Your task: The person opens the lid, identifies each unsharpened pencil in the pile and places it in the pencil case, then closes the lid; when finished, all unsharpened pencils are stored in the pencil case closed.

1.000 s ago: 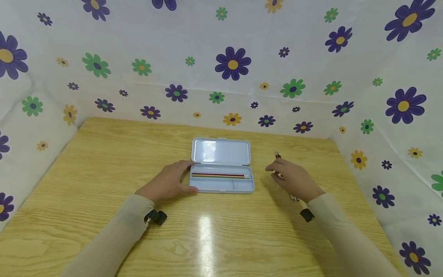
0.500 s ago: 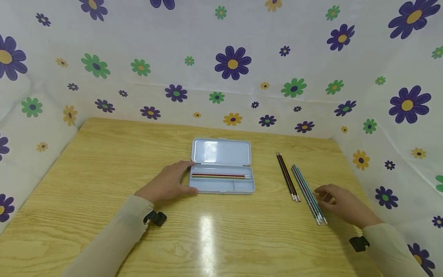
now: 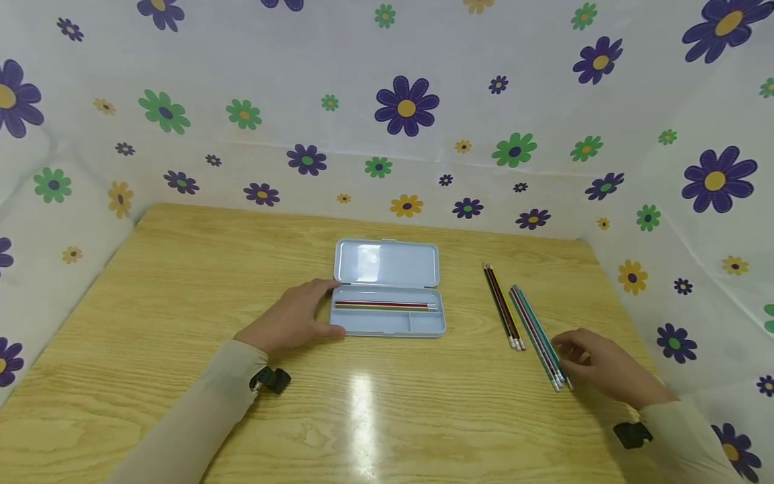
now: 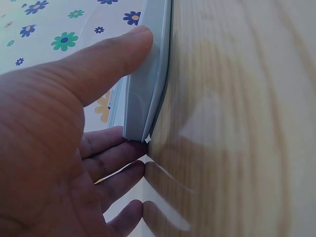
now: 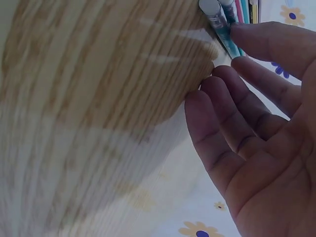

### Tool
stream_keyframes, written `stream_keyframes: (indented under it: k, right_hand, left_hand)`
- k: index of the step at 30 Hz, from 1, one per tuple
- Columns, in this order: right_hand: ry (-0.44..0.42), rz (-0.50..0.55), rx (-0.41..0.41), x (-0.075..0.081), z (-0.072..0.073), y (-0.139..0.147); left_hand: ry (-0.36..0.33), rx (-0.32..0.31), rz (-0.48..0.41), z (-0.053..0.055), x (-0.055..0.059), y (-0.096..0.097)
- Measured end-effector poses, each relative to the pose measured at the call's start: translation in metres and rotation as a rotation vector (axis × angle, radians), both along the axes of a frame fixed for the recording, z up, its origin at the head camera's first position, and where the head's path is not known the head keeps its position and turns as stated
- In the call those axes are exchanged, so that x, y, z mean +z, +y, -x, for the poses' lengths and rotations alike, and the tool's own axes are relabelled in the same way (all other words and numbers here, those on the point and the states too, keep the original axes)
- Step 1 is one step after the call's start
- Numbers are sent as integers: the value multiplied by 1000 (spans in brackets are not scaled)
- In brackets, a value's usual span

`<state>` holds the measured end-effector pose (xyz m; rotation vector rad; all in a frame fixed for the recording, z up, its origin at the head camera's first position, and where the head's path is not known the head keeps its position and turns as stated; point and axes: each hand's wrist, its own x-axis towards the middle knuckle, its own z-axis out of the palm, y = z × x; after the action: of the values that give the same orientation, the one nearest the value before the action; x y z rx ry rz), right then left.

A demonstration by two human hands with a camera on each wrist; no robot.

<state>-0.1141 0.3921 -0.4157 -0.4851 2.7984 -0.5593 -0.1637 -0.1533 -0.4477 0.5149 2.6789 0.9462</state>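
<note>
A light-blue pencil case (image 3: 387,323) lies with its lid back on the table, two pencils (image 3: 381,306) in its rear compartment, one red and one olive. My left hand (image 3: 290,317) holds the case's left end, thumb at the front edge and fingers toward the hinge; the left wrist view shows the thumb (image 4: 133,44) against its side wall. At the right lies a bundle of teal and dark-red pencils (image 3: 535,333). Beside its eraser ends is my right hand (image 3: 605,363), fingers loosely bent. The right wrist view shows the thumb (image 5: 256,39) touching a teal pencil (image 5: 219,24), fingertips apart from the thumb.
Another bundle of black, dark-red and yellow pencils (image 3: 503,306) lies between the case and the teal bundle. The wooden table (image 3: 242,417) meets a white flower-print cloth (image 3: 338,81) at the back and sides. A small divider (image 3: 410,323) splits the case's front section.
My right hand has moved from over the black and yellow pencils rightward and nearer to me, then in against the teal bundle. My left hand stays on the case.
</note>
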Motion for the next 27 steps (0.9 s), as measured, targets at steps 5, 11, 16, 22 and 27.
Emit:
stream_keyframes:
  k: [5,11,16,22,27]
  right_hand:
    - [-45,-16,-62,0,4,-3]
    - [-78,-15,-100,1,7,-5]
    - [-149,19,-118,2,5,-4]
    - [-154,40,-146,3,2,-4]
    - [-60,-44,-167,1,3,-3]
  left_hand:
    - [-2,0,-1,-1,1,0]
    - [0,0,-2,-1,2,-1]
    - [3,-4,1,-2,3,-1]
    - [7,-4,-1,-2,5,0]
    - [13,-10,13,-1,5,1]
